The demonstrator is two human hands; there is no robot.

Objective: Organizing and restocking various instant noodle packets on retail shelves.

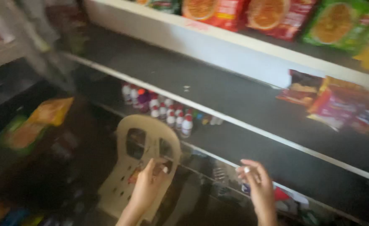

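- Left hand (149, 184) rests its fingers loosely on the back of the cream plastic chair (144, 165), gripping nothing firmly; a careless push could tip it.
- Right hand (257, 186) hangs empty, fingers half-curled, near the dark shelf (243, 144).
- A stray swing might topple the small white bottles (167, 113) behind the chair.

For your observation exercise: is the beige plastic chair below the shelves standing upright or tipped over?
Upright. The beige plastic chair shows its backrest rising above its seat, in front of the lower shelf, with the left hand at the backrest.
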